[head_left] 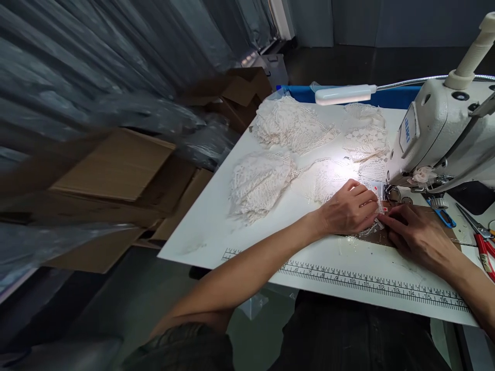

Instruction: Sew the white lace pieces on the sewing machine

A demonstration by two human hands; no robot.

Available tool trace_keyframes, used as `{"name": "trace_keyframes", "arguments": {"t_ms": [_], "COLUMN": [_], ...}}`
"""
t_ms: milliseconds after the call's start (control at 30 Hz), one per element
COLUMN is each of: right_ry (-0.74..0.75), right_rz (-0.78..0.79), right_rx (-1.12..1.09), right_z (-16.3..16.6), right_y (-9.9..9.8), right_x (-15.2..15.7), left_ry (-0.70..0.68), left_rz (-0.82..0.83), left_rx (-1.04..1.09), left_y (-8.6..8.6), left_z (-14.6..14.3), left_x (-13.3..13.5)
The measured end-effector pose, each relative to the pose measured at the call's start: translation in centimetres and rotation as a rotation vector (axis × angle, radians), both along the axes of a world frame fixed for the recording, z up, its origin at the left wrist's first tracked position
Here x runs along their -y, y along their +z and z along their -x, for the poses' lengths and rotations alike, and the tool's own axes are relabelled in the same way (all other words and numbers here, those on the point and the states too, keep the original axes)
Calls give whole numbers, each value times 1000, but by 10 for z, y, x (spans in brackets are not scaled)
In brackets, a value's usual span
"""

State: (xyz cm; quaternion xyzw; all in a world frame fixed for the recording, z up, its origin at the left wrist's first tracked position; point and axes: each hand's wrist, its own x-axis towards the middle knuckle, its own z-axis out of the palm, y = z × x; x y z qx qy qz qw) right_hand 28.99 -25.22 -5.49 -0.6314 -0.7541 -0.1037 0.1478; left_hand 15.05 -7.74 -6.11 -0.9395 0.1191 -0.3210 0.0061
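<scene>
A strip of white lace (372,226) lies under my hands, just in front of the needle area of a white sewing machine (433,118). My left hand (350,207) is closed on it from the left, its fingers curled down over the fabric. From the right, my right hand (419,234) meets the lace edge with its index finger and thumb pinched there; its other fingers are folded and partly hidden. Beneath the hands is a brown plate (444,226). More lace trails left to a heap (263,185) on the table.
Another lace pile (290,121) sits at the back, and lace pieces (365,131) lie near the machine. A lamp (344,94) lights the work. At right lie a blue thread snipper (443,211), scissors (474,221) and red-handled pliers (485,255). Cardboard boxes (112,165) stand left.
</scene>
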Motion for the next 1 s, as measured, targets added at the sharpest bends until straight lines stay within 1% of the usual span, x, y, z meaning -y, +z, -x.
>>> {"name": "trace_keyframes", "arguments": {"t_ms": [100,200,567,767,900,1000], "right_ry": [30,35,33,34,-21,-72], "right_rz": [-26,-36,-49,-59,-65,-72], "right_rx": [-39,-58,-54,-4,-2,-9], "right_z": [-1,-3,-3,-1,0,3], "right_y": [-1,-2,-4,-3,-6,-9], "right_x": [0,-1,0,-1,-1,-1], "left_ry": [29,53,75,97,67,54], "left_rz": [-58,-76,-84,-41,-26,1], "left_rx": [-52,-129,-187,-306,-373,-377], "left_y": [-1,-4,-5,2,8,9], "left_z": [-1,1,3,3,-6,-11], "left_x": [-1,-1,1,3,-2,-5]}}
